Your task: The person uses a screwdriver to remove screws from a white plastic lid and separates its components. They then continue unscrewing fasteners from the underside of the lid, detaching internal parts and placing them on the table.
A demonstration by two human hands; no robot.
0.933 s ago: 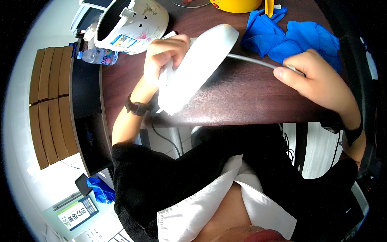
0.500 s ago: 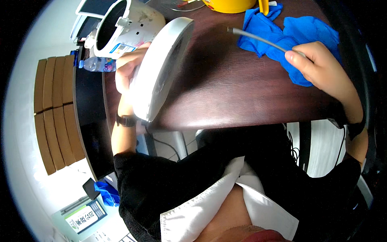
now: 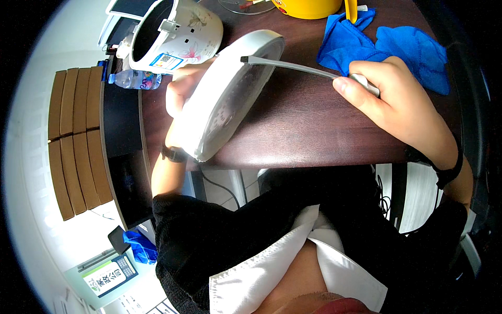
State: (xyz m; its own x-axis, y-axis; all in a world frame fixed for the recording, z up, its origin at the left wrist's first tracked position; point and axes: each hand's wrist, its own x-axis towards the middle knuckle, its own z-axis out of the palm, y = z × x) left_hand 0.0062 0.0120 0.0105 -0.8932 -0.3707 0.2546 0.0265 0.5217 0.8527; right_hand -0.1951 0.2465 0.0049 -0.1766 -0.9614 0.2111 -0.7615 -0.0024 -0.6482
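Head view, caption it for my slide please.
The left hand holds a white lid tilted above a dark table; the right hand grips a slim grey tool near it.

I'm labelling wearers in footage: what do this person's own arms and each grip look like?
The left grip and right grip are ungloved. There is a dark wristband on the left and a black wristband on the right, below black sleeves.

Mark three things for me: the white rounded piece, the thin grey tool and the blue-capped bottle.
White rounded piece (image 3: 231,97): head view, on its speckled face.
Thin grey tool (image 3: 299,67): head view, on its shaft.
Blue-capped bottle (image 3: 136,80): head view, on its body.
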